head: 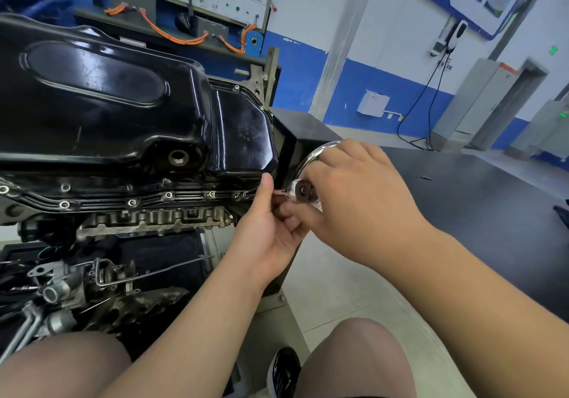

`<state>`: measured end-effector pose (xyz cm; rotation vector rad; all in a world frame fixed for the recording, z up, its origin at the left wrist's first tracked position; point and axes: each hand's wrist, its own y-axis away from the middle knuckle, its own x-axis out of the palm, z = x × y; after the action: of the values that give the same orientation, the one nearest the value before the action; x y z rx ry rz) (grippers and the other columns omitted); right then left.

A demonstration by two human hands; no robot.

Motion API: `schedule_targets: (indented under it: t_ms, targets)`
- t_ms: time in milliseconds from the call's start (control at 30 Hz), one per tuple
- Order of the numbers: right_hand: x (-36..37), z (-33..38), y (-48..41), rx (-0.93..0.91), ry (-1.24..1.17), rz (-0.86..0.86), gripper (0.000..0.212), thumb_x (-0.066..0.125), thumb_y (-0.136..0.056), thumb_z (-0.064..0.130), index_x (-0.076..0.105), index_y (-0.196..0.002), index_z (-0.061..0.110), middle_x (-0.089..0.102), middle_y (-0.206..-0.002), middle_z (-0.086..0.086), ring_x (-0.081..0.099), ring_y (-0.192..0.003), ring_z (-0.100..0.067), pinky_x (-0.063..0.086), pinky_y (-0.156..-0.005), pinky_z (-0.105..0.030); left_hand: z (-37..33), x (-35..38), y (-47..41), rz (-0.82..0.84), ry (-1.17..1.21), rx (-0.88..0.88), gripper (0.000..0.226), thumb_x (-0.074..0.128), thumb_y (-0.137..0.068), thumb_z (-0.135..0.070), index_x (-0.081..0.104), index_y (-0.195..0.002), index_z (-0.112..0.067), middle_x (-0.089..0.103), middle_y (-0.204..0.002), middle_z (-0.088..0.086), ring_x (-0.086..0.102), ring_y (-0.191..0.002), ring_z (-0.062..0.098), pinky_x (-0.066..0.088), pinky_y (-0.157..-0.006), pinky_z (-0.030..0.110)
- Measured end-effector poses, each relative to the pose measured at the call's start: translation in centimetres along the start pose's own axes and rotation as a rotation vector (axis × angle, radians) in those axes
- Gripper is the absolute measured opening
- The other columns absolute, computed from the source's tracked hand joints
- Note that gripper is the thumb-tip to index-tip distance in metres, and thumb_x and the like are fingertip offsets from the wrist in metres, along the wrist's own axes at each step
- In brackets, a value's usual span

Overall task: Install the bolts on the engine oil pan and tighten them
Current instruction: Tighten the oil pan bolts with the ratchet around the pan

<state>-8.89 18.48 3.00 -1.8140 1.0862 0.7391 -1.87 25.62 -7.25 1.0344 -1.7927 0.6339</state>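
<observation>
a black engine oil pan (107, 105) sits on top of an upturned engine (147, 219), filling the left half of the view, its flange running along the near edge. the right hand (354, 194) comes in from the lower right with its fingers curled round a chrome ratchet wrench (303, 191), whose round head faces the camera and whose handle arcs up behind the knuckles. the left hand (268, 228) is just beside it at the pan's near right corner, thumb upright against the pan wall, fingers curled under the ratchet head and pinching a thin metal stub (279, 194) that points at the flange. seated bolts (168, 195) stand spaced along the flange to the left, well apart from both hands. a round open drain hole (178, 157) shows in the pan wall above them.
</observation>
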Motion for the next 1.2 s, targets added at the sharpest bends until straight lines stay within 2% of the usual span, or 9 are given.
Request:
schedule_targets:
  t_ms: [67, 200, 367, 600, 700, 767, 900, 1033, 1200]
  targets:
    - [-0.2, 0.3, -0.2, 0.109, -0.010, 0.062, 0.060, 0.019, -0.080, 0.066, 0.050, -0.067, 0.017, 0.051, -0.068, 0.002, 0.049, -0.075, -0.022, 0.034, -0.078, -0.037, 0.0, -0.3, 0.1, 0.047, -0.052, 0.004, 0.039, 0.048, -0.089, -0.043, 0.064, -0.103, -0.011, 0.068, -0.095, 0.006, 0.065, -0.086, 0.015, 0.051, -0.079, 0.027]
    - [0.0, 0.3, -0.9, 0.161, -0.077, 0.062, 0.065, 0.014, -0.077, 0.072, 0.044, -0.059, 0.017, 0.045, -0.058, 0.002, 0.042, -0.057, -0.019, 0.024, -0.060, -0.032, -0.3, 0.1, 0.6, 0.084, 0.018, -0.006, 0.025, 0.055, -0.083, -0.031, 0.068, -0.097, -0.013, 0.066, -0.100, 0.003, 0.059, -0.087, 0.013, 0.043, -0.095, 0.032]
    - [0.1, -0.4, -0.8, 0.038, -0.020, -0.031, 0.035, 0.055, -0.085, 0.053, 0.060, -0.099, 0.021, 0.055, -0.098, 0.002, 0.046, -0.101, -0.022, 0.034, -0.085, -0.033, -0.4, 0.2, 0.3, 0.009, -0.006, -0.027, 0.025, 0.049, -0.091, -0.041, 0.053, -0.078, -0.021, 0.040, -0.053, -0.009, 0.035, -0.046, 0.006, 0.038, -0.065, 0.023]
    - [0.6, 0.0, -0.6, 0.233, -0.084, 0.044, 0.066, 0.013, -0.077, 0.071, 0.050, -0.062, 0.019, 0.049, -0.061, 0.001, 0.047, -0.065, -0.021, 0.022, -0.051, -0.029, 0.7, 0.3, 0.5, 0.090, 0.026, -0.054, 0.038, 0.058, -0.074, -0.036, 0.070, -0.105, -0.017, 0.067, -0.108, 0.002, 0.057, -0.100, 0.017, 0.040, -0.089, 0.030]
    - [1.1, -0.4, -0.6, 0.152, -0.106, -0.012, 0.057, 0.028, -0.078, 0.069, 0.050, -0.072, 0.017, 0.055, -0.079, 0.002, 0.052, -0.085, -0.020, 0.029, -0.060, -0.029, 0.6, 0.3, 0.5, 0.057, 0.095, -0.039, 0.045, 0.060, -0.073, -0.034, 0.060, -0.117, -0.022, 0.065, -0.093, -0.002, 0.055, -0.080, 0.011, 0.041, -0.079, 0.027]
    - [1.0, -0.9, -0.5, 0.096, -0.097, -0.017, 0.042, 0.047, -0.082, 0.061, 0.055, -0.086, 0.020, 0.054, -0.093, 0.002, 0.046, -0.097, -0.020, 0.033, -0.074, -0.030, 0.6, 0.2, 0.3, 0.048, 0.108, -0.029, 0.030, 0.060, -0.074, -0.035, 0.063, -0.099, -0.019, 0.052, -0.065, -0.008, 0.044, -0.054, 0.006, 0.038, -0.070, 0.023]
    - [0.9, -1.1, -0.5, 0.037, -0.018, -0.002, 0.023, 0.063, -0.084, 0.037, 0.059, -0.102, 0.023, 0.053, -0.101, 0.003, 0.044, -0.099, -0.021, 0.034, -0.080, -0.029, 0.9, 0.4, 0.2, 0.001, 0.071, -0.017, 0.024, 0.061, -0.073, -0.040, 0.063, -0.058, -0.022, 0.037, -0.057, -0.008, 0.034, -0.050, 0.006, 0.038, -0.060, 0.022]
    - [0.5, -1.0, -0.5, 0.085, -0.005, -0.015, 0.047, 0.037, -0.084, 0.063, 0.063, -0.091, 0.024, 0.057, -0.092, 0.003, 0.050, -0.095, -0.020, 0.027, -0.069, -0.028, 0.6, 0.1, 0.1, 0.034, 0.098, -0.027, 0.021, 0.056, -0.079, -0.037, 0.068, -0.083, -0.020, 0.059, -0.066, -0.007, 0.045, -0.050, 0.006, 0.041, -0.069, 0.024]
    - [0.6, 0.1, -0.3, 0.199, -0.141, 0.038, 0.063, 0.022, -0.074, 0.074, 0.043, -0.058, 0.017, 0.048, -0.061, 0.002, 0.050, -0.062, -0.019, 0.024, -0.047, -0.027, 0.3, 0.4, -0.3, -0.095, 0.127, -0.054, 0.024, 0.060, -0.082, -0.036, 0.060, -0.085, -0.012, 0.043, -0.078, -0.001, 0.040, -0.072, 0.010, 0.038, -0.096, 0.027]
